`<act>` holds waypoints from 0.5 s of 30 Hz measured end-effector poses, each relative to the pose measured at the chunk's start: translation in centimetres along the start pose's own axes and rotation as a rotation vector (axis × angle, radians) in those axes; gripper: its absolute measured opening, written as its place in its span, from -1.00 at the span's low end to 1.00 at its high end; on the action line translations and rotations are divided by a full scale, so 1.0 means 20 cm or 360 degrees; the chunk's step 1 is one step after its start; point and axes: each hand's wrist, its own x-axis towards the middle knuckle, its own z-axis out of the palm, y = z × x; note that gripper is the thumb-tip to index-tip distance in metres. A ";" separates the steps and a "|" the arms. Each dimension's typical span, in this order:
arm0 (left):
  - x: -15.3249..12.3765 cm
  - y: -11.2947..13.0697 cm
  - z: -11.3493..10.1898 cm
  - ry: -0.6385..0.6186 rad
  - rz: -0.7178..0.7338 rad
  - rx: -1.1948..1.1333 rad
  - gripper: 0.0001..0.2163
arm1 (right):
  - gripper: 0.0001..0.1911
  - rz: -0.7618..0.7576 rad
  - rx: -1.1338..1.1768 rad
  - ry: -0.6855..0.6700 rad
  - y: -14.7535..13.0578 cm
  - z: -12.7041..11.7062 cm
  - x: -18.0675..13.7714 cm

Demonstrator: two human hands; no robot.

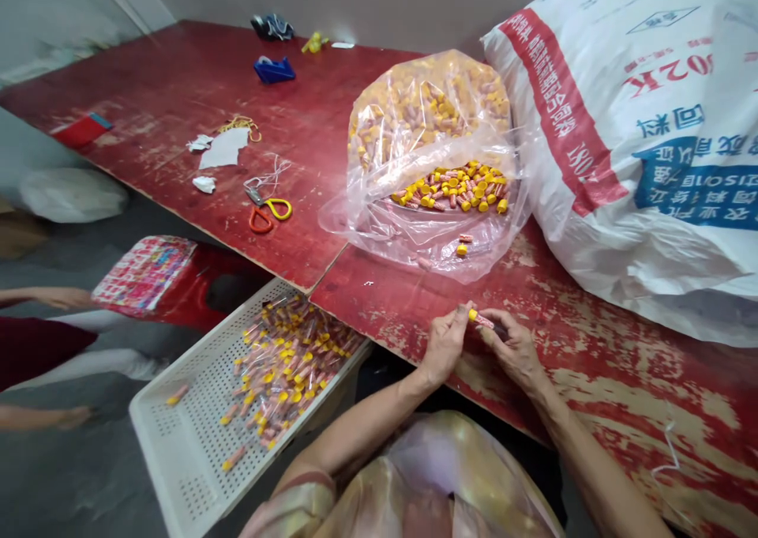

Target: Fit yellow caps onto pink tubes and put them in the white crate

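Observation:
Between my two hands is a small pink tube with a yellow cap (481, 319), held just above the table's front edge. My left hand (445, 347) pinches it at the cap end. The fingers of my right hand (514, 351) close around its pink end, with thumb and forefinger curled. Just beyond them lies an open clear plastic bag (403, 242) full of similar yellow-capped pink tubes (455, 186). Below the table edge on the left, a white perforated crate (204, 435) holds many more, these apparently in clear wrappers (290, 364).
A large white woven sack (598, 72) bulges at the right. Scissors (268, 206), paper scraps (225, 148) and a blue tape dispenser (275, 69) lie on the worn red table (320, 151). A red stool (166, 277) and another person's arm (47, 296) are at left.

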 end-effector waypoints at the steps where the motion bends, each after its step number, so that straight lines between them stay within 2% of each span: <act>1: 0.02 0.02 -0.02 -0.0024 -0.0063 -0.0011 -0.50 | -0.71 -0.0035 0.0015 -0.0038 -0.01 0.00 -0.01; 3: 0.08 0.05 -0.03 -0.0104 -0.0255 -0.0137 -0.38 | -0.74 -0.0148 0.0000 -0.0195 -0.06 0.02 -0.04; 5: 0.12 0.07 -0.04 -0.0268 -0.0482 -0.0307 -0.29 | -0.77 -0.0299 -0.0045 -0.0331 -0.11 0.05 -0.06; 8: 0.14 0.06 -0.03 -0.0485 -0.0685 -0.0343 -0.24 | -0.80 -0.0396 -0.0057 -0.0326 -0.15 0.09 -0.10; 11: 0.13 0.04 -0.04 -0.0389 -0.0615 -0.0206 -0.24 | -0.82 -0.0467 -0.0108 -0.0310 -0.14 0.12 -0.10; 13: 0.12 0.04 -0.06 -0.0292 -0.0477 -0.0100 -0.26 | -0.81 -0.0604 -0.0203 -0.0393 -0.14 0.12 -0.07; 15: 0.10 0.06 -0.10 -0.0300 -0.0333 0.0078 -0.31 | -0.80 -0.0767 -0.0381 -0.0385 -0.14 0.12 -0.03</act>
